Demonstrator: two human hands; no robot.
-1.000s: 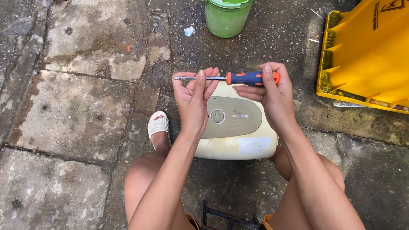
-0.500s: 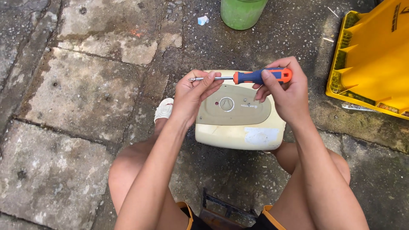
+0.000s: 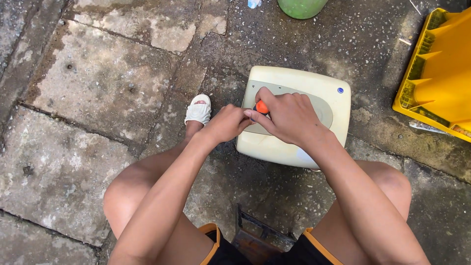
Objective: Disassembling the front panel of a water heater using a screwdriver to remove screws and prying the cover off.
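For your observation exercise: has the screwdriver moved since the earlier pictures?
Yes. The screwdriver, earlier held level above the cream appliance, now stands on end over its grey panel, gripped by the right hand, with the left hand beside it.

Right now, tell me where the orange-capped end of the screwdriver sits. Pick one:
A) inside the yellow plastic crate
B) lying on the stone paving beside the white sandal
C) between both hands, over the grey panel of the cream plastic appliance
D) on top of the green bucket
C: the orange screwdriver end shows between the left hand and right hand, over the cream plastic appliance.
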